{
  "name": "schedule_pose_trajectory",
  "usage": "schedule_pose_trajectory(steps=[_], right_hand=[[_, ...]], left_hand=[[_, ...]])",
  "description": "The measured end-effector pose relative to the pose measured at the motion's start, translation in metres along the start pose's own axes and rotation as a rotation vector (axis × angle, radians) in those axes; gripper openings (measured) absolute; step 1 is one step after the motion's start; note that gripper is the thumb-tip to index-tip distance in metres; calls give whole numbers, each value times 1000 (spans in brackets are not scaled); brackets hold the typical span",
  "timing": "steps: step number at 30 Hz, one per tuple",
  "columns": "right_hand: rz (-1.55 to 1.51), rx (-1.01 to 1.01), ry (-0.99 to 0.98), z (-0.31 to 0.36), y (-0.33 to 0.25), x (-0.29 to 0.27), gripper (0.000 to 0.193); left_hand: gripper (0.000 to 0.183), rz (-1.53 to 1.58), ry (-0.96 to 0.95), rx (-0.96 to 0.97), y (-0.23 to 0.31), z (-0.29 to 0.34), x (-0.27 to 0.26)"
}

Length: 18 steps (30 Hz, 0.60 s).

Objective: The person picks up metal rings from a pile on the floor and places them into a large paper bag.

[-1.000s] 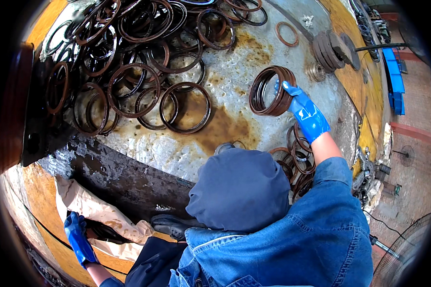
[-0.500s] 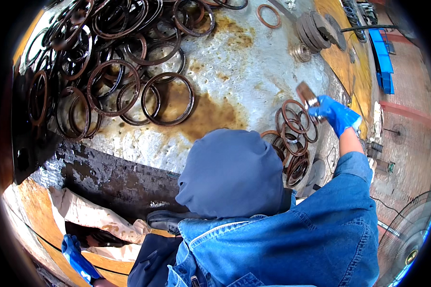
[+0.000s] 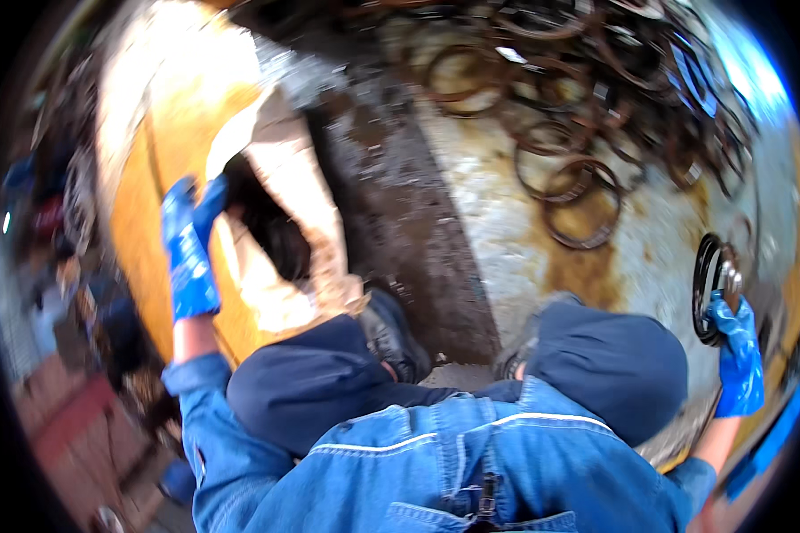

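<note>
My left hand, in a blue glove, is open with thumb and fingers apart at the edge of a light paper sack. The sack's mouth is open, and dark rings lie inside it. My right hand, also blue-gloved, is closed on a flat paintbrush, brown with a shiny metal band, blurred and partly hidden by the fingers. Beside the fingers stand several dark rings; whether the hand touches them I cannot tell.
A heap of oily brown rings covers the far right of a stained metal plate. A dark, wet strip runs between plate and sack. My knees and shoes are in the middle. Blurred clutter stands at the far left.
The view has swung left, bringing the sack and my left arm further in. My left hand has opened beside the sack's mouth. My right hand keeps the paintbrush near the rings.
</note>
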State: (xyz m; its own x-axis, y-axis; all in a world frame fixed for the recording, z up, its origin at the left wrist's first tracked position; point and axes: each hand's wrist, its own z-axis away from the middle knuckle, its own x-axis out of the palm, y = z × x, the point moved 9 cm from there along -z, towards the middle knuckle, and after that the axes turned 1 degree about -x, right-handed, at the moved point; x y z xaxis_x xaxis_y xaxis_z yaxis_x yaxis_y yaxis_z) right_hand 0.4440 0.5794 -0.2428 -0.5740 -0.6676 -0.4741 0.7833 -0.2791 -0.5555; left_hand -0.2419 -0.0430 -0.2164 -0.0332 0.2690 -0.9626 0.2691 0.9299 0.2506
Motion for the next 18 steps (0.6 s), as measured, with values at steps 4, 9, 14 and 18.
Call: schedule_pose_trajectory(steps=[4,9,14,18], right_hand=[[113,-336,-443,0,-181,173,52],[456,-952,-1222,80,-318,438,61],[862,-1482,-984,167,-328,591,30],[1343,-1560,-1000,184,-239,694,26]], left_hand=[[96,-296,-113,-176,20,17,1],[86,-369,-213,-254,21,60,13],[63,-447,-235,-415,-44,64,39],[50,-540,-436,-562,-94,92,40]])
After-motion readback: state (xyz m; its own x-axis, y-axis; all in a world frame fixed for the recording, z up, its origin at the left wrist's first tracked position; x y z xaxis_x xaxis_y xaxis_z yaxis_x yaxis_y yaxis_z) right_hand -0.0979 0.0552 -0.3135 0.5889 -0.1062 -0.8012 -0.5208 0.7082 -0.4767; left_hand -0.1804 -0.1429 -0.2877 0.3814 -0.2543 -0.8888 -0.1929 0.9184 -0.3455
